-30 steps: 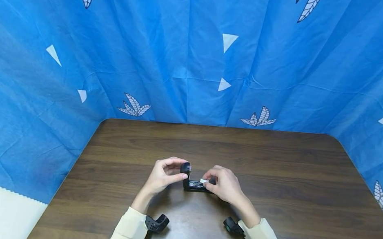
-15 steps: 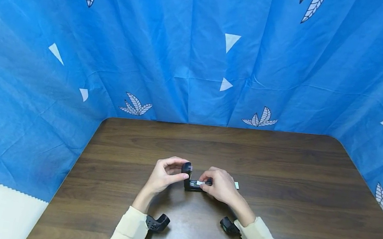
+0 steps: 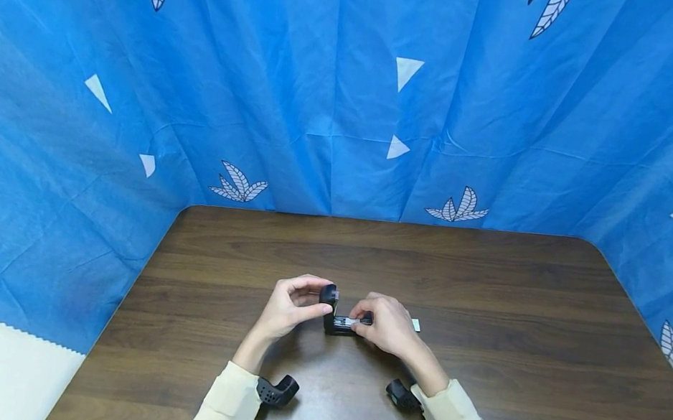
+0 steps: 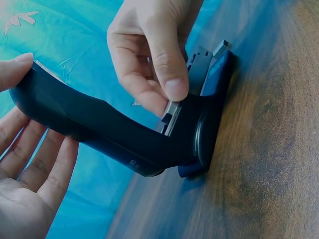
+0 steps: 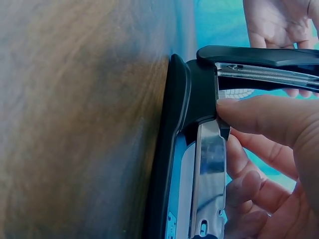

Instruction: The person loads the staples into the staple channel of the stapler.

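Note:
A black stapler [image 4: 94, 112] lies opened out over the wooden table, its upper arm [image 3: 328, 296] swung up at the left. My left hand [image 3: 289, 308] holds the end of that arm between thumb and fingers. The metal magazine [image 5: 209, 169] runs along the lower part, its silver channel exposed. My right hand [image 3: 387, 325] pinches a short strip of staples [image 4: 173, 108] between thumb and forefinger, right at the channel near the hinge. In the right wrist view the thumb covers most of the strip. A spring rod [image 5: 269, 74] shows under the raised arm.
A small pale piece [image 3: 416, 325] shows just beyond the right hand. The brown wood table [image 3: 495, 284] extends all round, and a blue curtain [image 3: 353, 96] with leaf prints hangs behind its far edge. Black wrist cameras [image 3: 278, 391] sit at both cuffs.
The right hand has moved slightly left and down with the staple strip, from above the channel into it. The small pale piece has come into sight. The left hand stays on the raised arm.

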The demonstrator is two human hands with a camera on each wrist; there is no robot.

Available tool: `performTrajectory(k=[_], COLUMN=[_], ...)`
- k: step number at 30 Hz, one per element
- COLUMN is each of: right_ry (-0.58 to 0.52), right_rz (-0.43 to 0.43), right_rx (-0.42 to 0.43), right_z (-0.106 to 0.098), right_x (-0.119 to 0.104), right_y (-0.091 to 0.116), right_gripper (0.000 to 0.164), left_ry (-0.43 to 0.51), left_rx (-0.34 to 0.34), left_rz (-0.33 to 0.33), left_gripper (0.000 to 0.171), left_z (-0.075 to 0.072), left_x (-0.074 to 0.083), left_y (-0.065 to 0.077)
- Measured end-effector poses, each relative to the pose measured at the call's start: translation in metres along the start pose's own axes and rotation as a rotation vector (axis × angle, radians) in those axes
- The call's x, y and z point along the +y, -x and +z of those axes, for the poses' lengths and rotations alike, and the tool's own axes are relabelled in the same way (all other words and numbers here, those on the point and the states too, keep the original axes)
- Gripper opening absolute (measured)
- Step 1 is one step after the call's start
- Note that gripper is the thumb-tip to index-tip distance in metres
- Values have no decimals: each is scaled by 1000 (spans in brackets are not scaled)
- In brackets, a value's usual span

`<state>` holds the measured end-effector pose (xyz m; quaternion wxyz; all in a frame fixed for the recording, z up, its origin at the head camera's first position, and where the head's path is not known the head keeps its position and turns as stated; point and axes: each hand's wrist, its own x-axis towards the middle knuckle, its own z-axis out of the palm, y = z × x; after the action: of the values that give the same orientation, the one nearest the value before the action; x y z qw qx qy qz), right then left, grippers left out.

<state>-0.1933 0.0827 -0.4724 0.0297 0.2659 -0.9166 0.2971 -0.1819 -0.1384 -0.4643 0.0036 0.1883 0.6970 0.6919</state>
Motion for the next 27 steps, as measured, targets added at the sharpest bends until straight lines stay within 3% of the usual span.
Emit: performTrajectory(k=[14,27], right_ry=[-18,-109], right_rz=[3,27], right_rx=[-27,36], right_z=[1,-4], right_x=[1,6], right_y=[-1,4], right_gripper=[10,16], left_ry=[11,19], left_rx=[0,1], left_rz=[-2,9], left_gripper=[40,41], left_z=[0,1], left_x=[1,1], left_y=[0,1])
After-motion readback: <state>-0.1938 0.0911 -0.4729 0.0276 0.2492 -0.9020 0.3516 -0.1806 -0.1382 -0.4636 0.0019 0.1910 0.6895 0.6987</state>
